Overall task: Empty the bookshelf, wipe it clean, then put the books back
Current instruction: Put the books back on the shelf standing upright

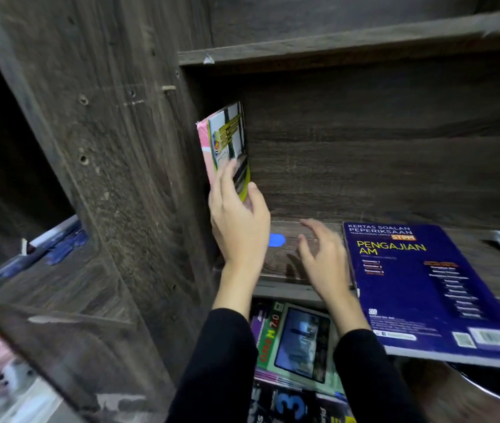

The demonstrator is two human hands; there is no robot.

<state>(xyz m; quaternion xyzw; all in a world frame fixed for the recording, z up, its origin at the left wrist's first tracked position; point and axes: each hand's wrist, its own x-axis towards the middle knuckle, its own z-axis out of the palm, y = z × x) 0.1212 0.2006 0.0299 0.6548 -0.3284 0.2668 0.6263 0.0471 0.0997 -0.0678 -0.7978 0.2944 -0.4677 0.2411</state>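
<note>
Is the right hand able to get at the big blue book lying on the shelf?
Probably yes. The right hand is open and holds nothing, just beside the left edge of the blue book, with nothing between them. The book overhangs the front of the shelf.

One left hand (238, 221), one right hand (323, 261), two black sleeves (218, 361). Two thin upright books (227, 141), one pink, one green-edged. One blue exam-paper book (425, 285) lying flat. At least three below in a pile: one green book (297, 340), one purple book (256, 319), one black book (291, 404). Two shelf boards (334, 44). One blue oval spot (276, 240).
</note>
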